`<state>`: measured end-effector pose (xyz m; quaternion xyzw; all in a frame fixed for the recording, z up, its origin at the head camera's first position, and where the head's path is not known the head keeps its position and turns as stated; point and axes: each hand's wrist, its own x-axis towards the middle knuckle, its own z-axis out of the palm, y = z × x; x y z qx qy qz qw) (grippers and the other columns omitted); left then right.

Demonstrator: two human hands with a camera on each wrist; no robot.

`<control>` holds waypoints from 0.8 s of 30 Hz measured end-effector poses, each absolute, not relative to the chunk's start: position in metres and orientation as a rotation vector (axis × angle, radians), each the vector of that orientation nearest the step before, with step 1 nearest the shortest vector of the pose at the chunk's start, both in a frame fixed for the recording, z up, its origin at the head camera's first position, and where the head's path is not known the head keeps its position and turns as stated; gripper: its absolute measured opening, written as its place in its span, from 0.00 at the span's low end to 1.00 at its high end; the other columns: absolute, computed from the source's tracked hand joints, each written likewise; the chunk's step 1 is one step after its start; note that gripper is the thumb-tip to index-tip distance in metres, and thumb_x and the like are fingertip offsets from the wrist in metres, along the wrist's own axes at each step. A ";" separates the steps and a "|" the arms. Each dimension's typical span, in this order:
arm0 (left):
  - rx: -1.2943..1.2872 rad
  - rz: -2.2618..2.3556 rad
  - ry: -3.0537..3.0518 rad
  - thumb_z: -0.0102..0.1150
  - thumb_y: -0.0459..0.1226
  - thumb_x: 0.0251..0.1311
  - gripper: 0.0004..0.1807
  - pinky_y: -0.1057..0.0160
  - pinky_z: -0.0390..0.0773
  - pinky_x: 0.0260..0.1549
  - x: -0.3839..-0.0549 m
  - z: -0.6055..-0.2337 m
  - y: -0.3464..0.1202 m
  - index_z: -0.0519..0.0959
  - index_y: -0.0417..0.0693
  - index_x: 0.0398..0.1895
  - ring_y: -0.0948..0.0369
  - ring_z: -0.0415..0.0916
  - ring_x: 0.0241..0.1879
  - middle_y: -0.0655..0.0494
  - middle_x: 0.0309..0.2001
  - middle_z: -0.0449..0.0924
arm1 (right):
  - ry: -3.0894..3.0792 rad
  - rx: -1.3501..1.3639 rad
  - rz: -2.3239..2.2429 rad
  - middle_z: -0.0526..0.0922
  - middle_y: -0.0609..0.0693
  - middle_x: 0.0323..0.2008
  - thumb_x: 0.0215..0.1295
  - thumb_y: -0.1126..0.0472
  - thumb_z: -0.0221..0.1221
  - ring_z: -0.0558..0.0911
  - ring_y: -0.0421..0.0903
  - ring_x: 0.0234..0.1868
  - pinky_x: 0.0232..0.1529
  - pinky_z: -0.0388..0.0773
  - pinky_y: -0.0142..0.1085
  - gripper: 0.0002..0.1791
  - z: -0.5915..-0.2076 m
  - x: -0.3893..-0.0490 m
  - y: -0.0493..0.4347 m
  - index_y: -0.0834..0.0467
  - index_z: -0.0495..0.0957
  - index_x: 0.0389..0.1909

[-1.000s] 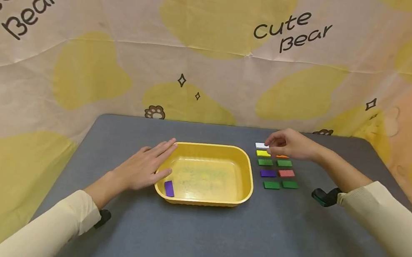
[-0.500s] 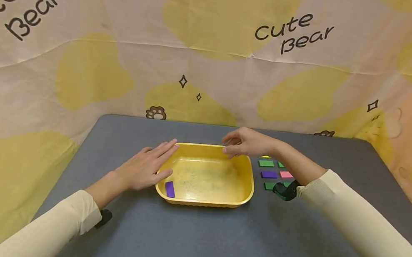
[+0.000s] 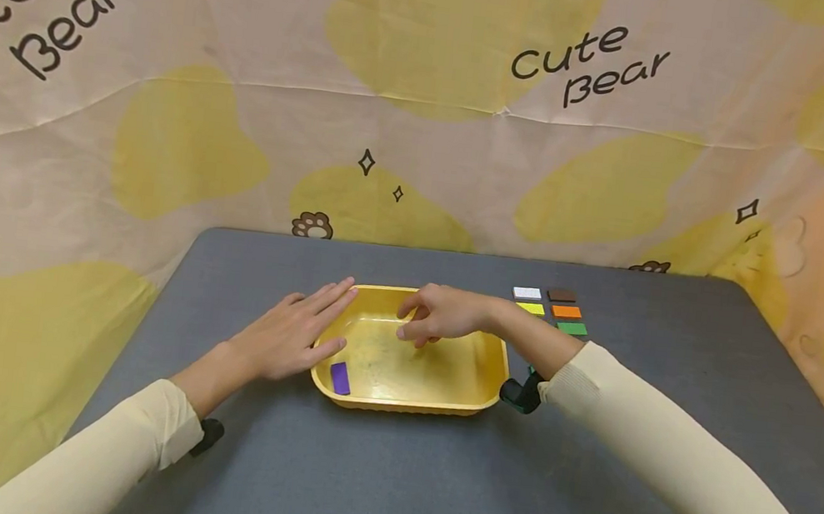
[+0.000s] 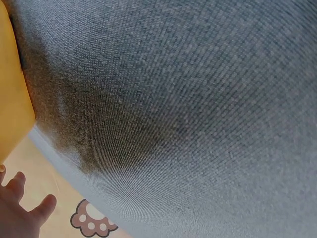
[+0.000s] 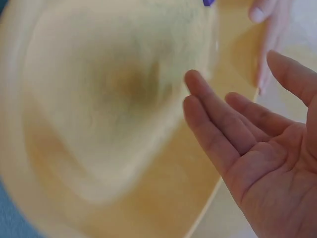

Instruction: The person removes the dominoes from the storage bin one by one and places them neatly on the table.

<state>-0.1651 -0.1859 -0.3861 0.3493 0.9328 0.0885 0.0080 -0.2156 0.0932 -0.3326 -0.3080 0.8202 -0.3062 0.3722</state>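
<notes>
In the head view, my left hand (image 3: 293,330) rests with straight fingers on the left rim of a yellow plastic tray (image 3: 407,408). A small flat purple block (image 3: 341,378) lies in the tray's near left corner, below the left thumb. Over the middle of the tray hovers my right hand (image 3: 447,315), its fingers loosely bent. The right wrist view shows the palm of that right hand (image 5: 270,153) with fingers apart and nothing between them; a corner of the purple block (image 5: 208,2) appears at the top.
Right of the tray on the grey table (image 3: 387,489) lie a white block (image 3: 526,292), a brown block (image 3: 562,295), a yellow block (image 3: 530,309), an orange block (image 3: 566,312) and a green block (image 3: 572,328). My right forearm covers the nearer part of these rows. A printed cloth (image 3: 433,58) hangs behind.
My right hand has moved left from the far end of the block rows, over the tray's far rim, to above its middle. The left hand and the purple block have stayed in place.
</notes>
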 end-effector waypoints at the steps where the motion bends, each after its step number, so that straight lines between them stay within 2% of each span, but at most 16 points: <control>1: 1.094 0.275 2.917 0.45 0.53 0.73 0.40 0.38 0.64 0.62 -0.165 -0.386 -0.186 0.49 0.44 0.80 0.48 0.52 0.75 0.50 0.80 0.44 | 2.088 -0.780 -0.769 0.86 0.60 0.49 0.72 0.56 0.59 0.86 0.51 0.47 0.52 0.80 0.41 0.31 -0.334 -0.214 0.090 0.71 0.67 0.67; 6: 1.101 0.276 2.921 0.46 0.53 0.72 0.40 0.38 0.64 0.62 -0.166 -0.387 -0.185 0.49 0.44 0.80 0.48 0.52 0.75 0.51 0.80 0.43 | 2.033 -0.740 -0.722 0.83 0.60 0.53 0.71 0.55 0.59 0.86 0.51 0.48 0.55 0.78 0.40 0.32 -0.338 -0.209 0.080 0.70 0.66 0.68; 12: 1.106 0.261 2.928 0.44 0.54 0.73 0.40 0.38 0.65 0.61 -0.166 -0.388 -0.186 0.49 0.44 0.80 0.48 0.52 0.75 0.50 0.80 0.43 | 1.983 -0.687 -0.722 0.83 0.56 0.53 0.70 0.53 0.60 0.86 0.49 0.47 0.54 0.78 0.39 0.33 -0.344 -0.208 0.066 0.67 0.66 0.69; 18: 1.101 0.273 2.927 0.43 0.55 0.73 0.40 0.39 0.64 0.62 -0.166 -0.389 -0.187 0.49 0.44 0.80 0.49 0.52 0.76 0.50 0.80 0.44 | 1.986 -0.771 -0.656 0.85 0.50 0.46 0.66 0.59 0.63 0.81 0.40 0.45 0.51 0.75 0.30 0.34 -0.347 -0.203 0.054 0.70 0.66 0.68; 24: 1.117 0.269 2.935 0.43 0.55 0.73 0.40 0.39 0.65 0.61 -0.166 -0.390 -0.187 0.49 0.44 0.80 0.48 0.52 0.75 0.49 0.80 0.45 | 2.011 -0.816 -0.574 0.84 0.49 0.46 0.64 0.64 0.64 0.78 0.40 0.46 0.50 0.72 0.29 0.33 -0.346 -0.201 0.047 0.69 0.67 0.68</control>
